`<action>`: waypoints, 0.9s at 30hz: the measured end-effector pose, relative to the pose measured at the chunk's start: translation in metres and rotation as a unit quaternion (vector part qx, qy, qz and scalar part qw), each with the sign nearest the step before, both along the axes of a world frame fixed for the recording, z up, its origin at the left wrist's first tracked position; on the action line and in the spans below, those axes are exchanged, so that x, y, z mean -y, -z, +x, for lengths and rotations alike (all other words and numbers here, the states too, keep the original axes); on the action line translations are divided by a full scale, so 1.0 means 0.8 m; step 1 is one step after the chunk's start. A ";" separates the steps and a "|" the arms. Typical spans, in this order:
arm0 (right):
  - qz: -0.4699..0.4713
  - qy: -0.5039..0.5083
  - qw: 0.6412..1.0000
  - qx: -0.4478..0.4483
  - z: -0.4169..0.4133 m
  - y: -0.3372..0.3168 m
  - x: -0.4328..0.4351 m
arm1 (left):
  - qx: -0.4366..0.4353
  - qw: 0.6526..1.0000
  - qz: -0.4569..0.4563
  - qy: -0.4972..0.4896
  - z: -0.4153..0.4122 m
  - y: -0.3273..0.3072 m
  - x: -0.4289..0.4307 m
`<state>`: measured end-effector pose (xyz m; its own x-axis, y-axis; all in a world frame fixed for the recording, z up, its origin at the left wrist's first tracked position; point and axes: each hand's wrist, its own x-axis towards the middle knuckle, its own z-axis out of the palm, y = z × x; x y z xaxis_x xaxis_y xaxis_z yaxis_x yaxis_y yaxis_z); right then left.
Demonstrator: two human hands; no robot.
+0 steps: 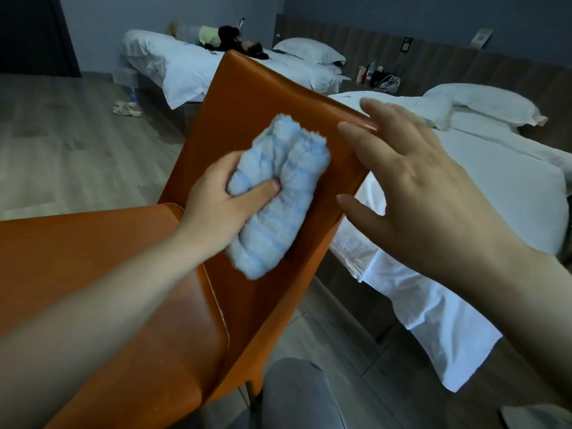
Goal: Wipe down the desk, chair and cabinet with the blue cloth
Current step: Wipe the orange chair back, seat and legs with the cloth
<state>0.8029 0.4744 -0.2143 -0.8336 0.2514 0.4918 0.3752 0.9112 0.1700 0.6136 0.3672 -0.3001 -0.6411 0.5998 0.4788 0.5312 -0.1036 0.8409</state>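
An orange leather chair (pixel 247 97) fills the middle of the head view, its backrest tilted up and its seat at lower left. My left hand (pixel 216 205) grips a bunched blue cloth (pixel 278 196) and presses it against the front of the backrest. My right hand (pixel 418 187) is spread with straight fingers at the backrest's right edge, fingertips on or just off the top corner. No desk or cabinet appears in this view.
A white bed (pixel 464 212) stands close to the right of the chair. A second bed (pixel 192 69) with clothes on it is behind. Sandals (pixel 127 109) and a bottle lie on the wooden floor at left. My grey-trousered knee (pixel 297 397) is below.
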 end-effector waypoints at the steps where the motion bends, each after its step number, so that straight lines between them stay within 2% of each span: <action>1: -0.012 0.010 1.000 -0.005 0.006 0.001 0.000 | 0.003 1.000 0.014 0.006 0.004 -0.011 -0.005; 7: -0.059 0.036 0.997 -0.015 0.037 0.023 -0.015 | -0.018 1.000 0.015 -0.002 0.018 -0.032 -0.031; 14: -0.109 0.034 0.993 0.035 0.051 0.045 -0.022 | -0.059 0.998 -0.034 0.012 0.024 -0.030 -0.033; 27: -0.128 -0.008 0.991 0.043 0.056 0.090 -0.001 | 0.014 0.996 -0.078 0.033 0.042 0.043 0.015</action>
<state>0.8477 0.4754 -0.2859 -0.8751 0.3448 0.3396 0.3537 0.9346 -0.0374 0.6473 0.3552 -0.3342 -0.6100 0.7065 0.3588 0.5033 -0.0043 0.8641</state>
